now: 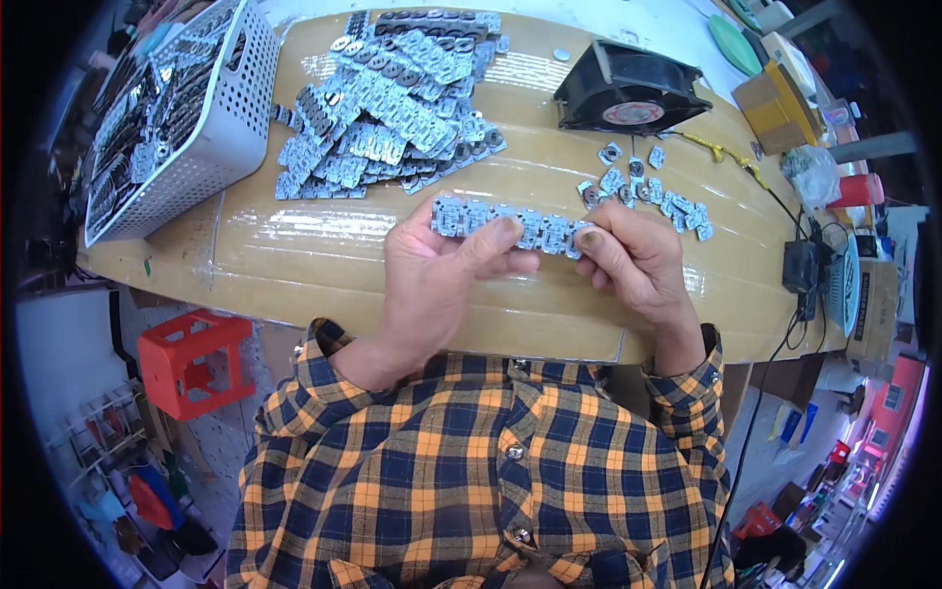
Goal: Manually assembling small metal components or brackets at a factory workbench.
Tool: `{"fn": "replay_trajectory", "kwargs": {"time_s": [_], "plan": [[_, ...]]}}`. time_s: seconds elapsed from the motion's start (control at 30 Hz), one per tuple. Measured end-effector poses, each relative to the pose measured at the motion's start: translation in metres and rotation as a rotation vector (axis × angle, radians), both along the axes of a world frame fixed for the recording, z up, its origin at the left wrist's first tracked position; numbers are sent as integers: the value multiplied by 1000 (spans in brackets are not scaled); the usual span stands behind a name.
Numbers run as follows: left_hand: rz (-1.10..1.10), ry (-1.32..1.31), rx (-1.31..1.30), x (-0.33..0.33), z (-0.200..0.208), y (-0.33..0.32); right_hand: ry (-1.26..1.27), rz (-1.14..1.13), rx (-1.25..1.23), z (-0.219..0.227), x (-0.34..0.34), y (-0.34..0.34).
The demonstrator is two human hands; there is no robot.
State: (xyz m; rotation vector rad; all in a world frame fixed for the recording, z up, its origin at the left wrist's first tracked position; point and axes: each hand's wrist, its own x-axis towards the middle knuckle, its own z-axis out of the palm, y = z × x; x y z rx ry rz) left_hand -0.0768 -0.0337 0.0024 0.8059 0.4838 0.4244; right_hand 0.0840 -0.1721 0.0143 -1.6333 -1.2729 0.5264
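A strip of small joined circuit boards (530,229) is held level above the near part of the table. My left hand (446,260) grips it along its left and middle, thumb pressed on top. The right end board is pinched between thumb and fingers of my right hand (633,257). Just beyond my right hand lie several separate small circuit boards (612,181), some showing a dark round part. Past my left hand rises a heap of similar board strips (392,108), stacked crosswise.
A white perforated basket (231,118) full of board strips stands at the left. At the back right sits a black fan (633,88) with a yellow cable (721,152). Cardboard boxes (775,108) and a black power adapter (805,265) line the right edge. A red stool (196,363) stands below left.
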Motion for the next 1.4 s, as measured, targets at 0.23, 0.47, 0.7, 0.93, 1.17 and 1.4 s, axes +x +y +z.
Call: {"fn": "replay_trajectory", "kwargs": {"time_s": [0.23,0.47,0.7,0.93,1.17,1.4], "plan": [[-128,-81,1773,6,35,40,59,63,-7,12,10,-10],[-918,95,581,51,42,52,483,33,-58,9,16,-13],[-804,35,303,61,19,48,1281,-21,-48,-3,26,-9],[-384,-146,1197,68,-3,48,658,-289,-150,0,25,0],[-206,-188,1467,67,-10,47,310,-217,-180,-2,25,3],[-161,-139,1479,67,-9,45,475,-238,-210,0,26,5]]}}
